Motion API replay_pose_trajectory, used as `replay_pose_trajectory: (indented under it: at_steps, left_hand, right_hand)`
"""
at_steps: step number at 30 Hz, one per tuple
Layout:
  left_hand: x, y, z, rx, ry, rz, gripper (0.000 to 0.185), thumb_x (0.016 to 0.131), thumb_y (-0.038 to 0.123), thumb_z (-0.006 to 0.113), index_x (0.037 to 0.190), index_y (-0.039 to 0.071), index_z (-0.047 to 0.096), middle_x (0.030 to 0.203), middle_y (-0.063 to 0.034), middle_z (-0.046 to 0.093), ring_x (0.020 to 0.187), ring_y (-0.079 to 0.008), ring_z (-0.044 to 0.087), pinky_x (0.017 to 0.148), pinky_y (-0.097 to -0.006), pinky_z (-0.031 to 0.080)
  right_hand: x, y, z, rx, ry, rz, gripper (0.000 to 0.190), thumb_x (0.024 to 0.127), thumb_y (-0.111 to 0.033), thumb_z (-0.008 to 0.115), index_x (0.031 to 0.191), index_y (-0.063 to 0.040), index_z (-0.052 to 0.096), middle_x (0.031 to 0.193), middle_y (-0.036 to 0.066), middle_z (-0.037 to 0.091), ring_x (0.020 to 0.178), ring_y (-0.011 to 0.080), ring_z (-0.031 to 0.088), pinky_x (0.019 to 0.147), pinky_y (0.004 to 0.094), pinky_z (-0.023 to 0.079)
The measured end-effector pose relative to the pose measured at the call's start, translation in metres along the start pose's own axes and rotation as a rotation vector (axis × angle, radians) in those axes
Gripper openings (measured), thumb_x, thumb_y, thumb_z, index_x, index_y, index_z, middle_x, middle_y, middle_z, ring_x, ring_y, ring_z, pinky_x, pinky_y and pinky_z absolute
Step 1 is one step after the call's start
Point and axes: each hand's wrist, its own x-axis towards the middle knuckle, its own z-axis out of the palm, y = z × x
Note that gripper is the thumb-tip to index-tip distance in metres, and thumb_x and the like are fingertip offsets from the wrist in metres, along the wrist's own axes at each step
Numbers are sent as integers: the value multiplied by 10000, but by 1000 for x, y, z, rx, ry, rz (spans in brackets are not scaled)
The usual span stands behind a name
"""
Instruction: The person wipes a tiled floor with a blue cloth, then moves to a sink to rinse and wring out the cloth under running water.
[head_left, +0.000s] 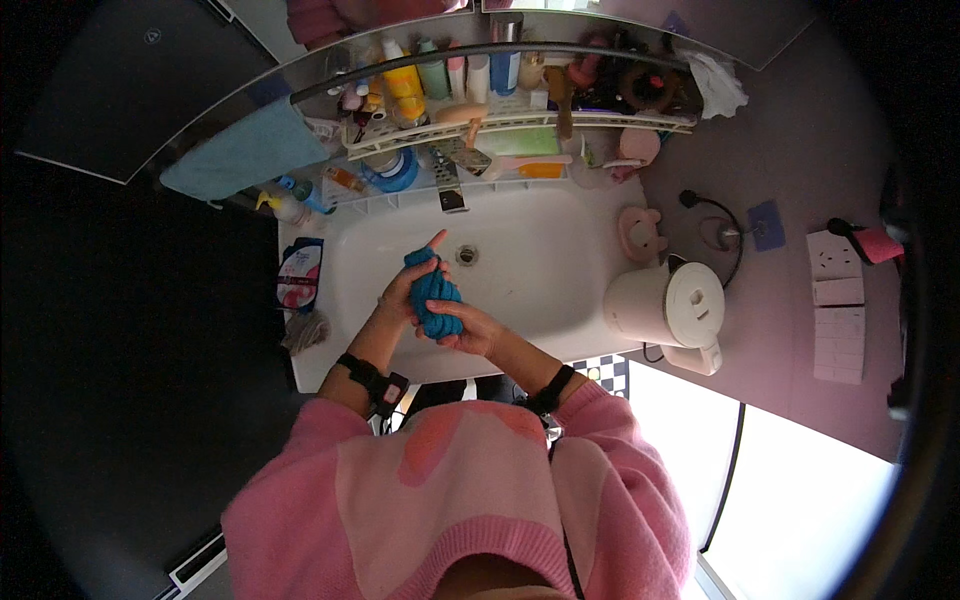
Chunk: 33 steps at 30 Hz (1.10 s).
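Observation:
A bunched blue cloth (437, 306) is squeezed between both my hands above a white washbasin (555, 262). My left hand (405, 289) grips its upper part, with one finger stretched out towards the drain (466, 256). Lower down, my right hand (471, 328) is closed round the cloth's near end, the thumb lying across it. The folds hide some of my fingers. Beyond the drain, the metal faucet (451, 191) reaches over the basin's far edge; no water is seen running from it.
A white electric kettle (637, 307) stands on the basin's right rim, near a pink dish (640, 234). On the left rim lie a refill pouch (300, 274) and a pump bottle (285, 208). Bottles crowd a rack (525, 122) behind the faucet. A light-blue towel (244, 154) hangs back left.

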Motion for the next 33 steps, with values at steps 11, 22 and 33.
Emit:
replay_pose_trajectory:
  at_steps: [11,22,33]
  left_hand:
    - [40,35,20,753,499,-144,487,857,535,670,987,66,681,781,-23,571,700,-161,548,676,-324,478]
    - [69,4,-14,1473,641,133,586,881,545,614,588,51,500,559,-77,515,534,-229,493,580,-428,406]
    - [108,-36,52,1241,583,-192,632,902,563,568,543,52,475,550,-41,508,513,-218,489,580,-405,417]
  right_hand:
    - [39,-26,-22,-448,280,-8,380,752,-224,803,1006,-51,579,825,59,610,658,166,612,395,260,432]
    - [69,-7,-24,-1155,689,-366,480,730,-321,780,997,19,571,885,190,667,831,318,673,664,435,539]
    - [6,-2,-60,-1193,908,-557,599,771,-347,759,1070,101,496,907,253,650,885,393,665,724,444,537]
